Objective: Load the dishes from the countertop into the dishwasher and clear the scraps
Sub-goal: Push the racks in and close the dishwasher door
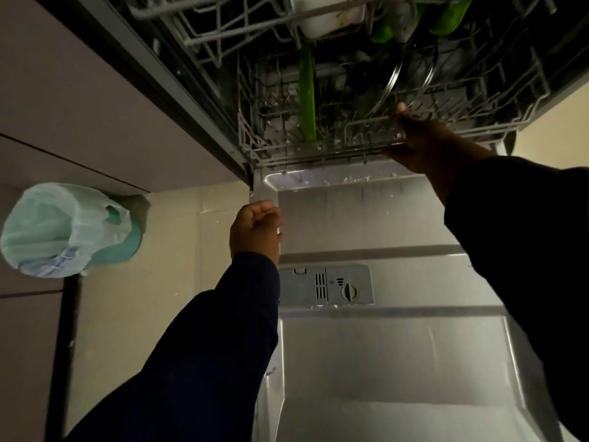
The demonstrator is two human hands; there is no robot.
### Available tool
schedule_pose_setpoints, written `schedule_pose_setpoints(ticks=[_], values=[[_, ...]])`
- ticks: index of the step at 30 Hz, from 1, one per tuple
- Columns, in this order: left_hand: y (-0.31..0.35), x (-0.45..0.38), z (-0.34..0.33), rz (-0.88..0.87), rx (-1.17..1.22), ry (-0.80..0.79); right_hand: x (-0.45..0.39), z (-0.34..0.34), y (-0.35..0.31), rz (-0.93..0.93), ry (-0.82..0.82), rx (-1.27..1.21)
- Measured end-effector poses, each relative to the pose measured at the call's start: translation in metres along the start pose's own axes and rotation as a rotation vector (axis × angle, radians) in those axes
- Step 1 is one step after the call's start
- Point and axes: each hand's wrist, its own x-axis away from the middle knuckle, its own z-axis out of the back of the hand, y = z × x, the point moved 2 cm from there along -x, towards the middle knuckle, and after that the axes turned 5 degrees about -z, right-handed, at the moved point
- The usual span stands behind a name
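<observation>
The dishwasher door lies open below me, its detergent compartment facing up. The lower wire rack holds an upright green plate, glass lids and other dark dishes. Above it, the upper rack carries a white container and green items. My right hand grips the front rail of the lower rack. My left hand is curled into a fist over the door's left edge and holds nothing I can see.
A teal bin lined with a pale plastic bag stands on the tiled floor to the left, against beige cabinet fronts. Beige floor shows between the bin and the door.
</observation>
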Motion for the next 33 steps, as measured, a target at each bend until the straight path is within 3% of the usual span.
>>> schedule_pose_setpoints(ticks=[7,17,23,27,33], values=[[-0.005,0.003,0.001,0.003,0.012,0.008,-0.002,0.027,-0.016,-0.058,-0.015,0.177],[-0.021,0.017,-0.008,0.017,0.038,0.023,0.001,0.038,-0.016,0.022,-0.107,-0.126],[-0.02,0.002,-0.017,-0.018,0.028,0.024,-0.021,0.024,-0.019,0.054,-0.039,-0.098],[-0.026,-0.004,-0.015,-0.009,0.037,0.036,-0.018,0.024,-0.011,0.103,-0.085,0.034],[-0.034,0.01,-0.011,0.0,0.007,0.039,0.015,0.034,-0.007,0.109,-0.071,-0.115]])
